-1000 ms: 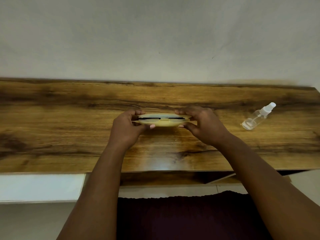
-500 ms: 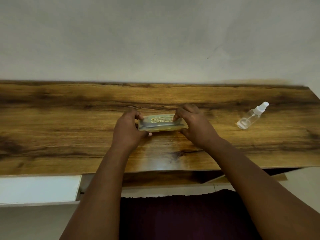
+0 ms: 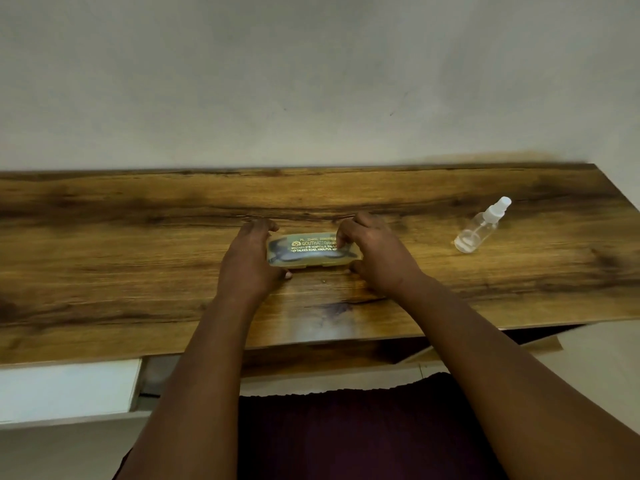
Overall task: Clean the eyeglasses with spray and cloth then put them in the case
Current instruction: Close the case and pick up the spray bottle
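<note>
Nearest you, your lap is covered by dark maroon cloth [image 3: 346, 434], and both bare forearms reach forward over the near edge of the wooden table [image 3: 104, 271]. A white panel [image 3: 65, 389] sits below the table edge on your left.

Further out, near the middle of the table, your left hand [image 3: 247, 261] curls round the left end of the case [image 3: 311, 252], thumb at the near side and fingers over the far edge. Your right hand [image 3: 375, 252] grips the right end, with fingertips pressing down on the lid and the thumb low at the near side. The case is a closed, yellowish, see-through box lying flat on the wood, with gold lettering on its lid. The dark eyeglasses [image 3: 304, 255] show through the lid, inside the case.

Well to your right, apart from the hands, a clear spray bottle [image 3: 479, 226] with a white nozzle lies on the table.

Beyond the table's far edge rises a plain pale wall [image 3: 311, 81].
</note>
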